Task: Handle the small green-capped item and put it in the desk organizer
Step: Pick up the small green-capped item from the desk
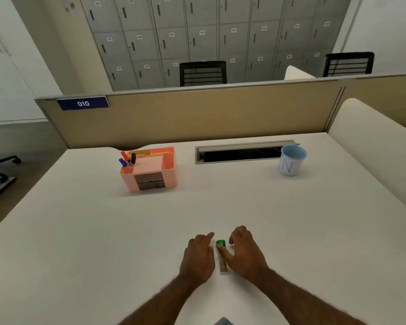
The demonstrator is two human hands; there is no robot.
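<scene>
A small tube with a green cap [221, 254] lies on the white desk near the front edge, cap pointing away from me. My left hand [198, 256] rests just left of it, fingers loosely curled, index finger extended. My right hand [245, 252] is just right of it, thumb lying on the tube's body, the other fingers spread above the desk. Neither hand has lifted the item. The pink desk organizer [169, 170] stands farther back and to the left, with several markers in its left compartment.
A light blue paper cup [291, 161] stands at the back right beside a cable slot [239, 152] in the desk. A beige partition runs along the back edge. A dark object's corner [223, 321] shows at the bottom edge.
</scene>
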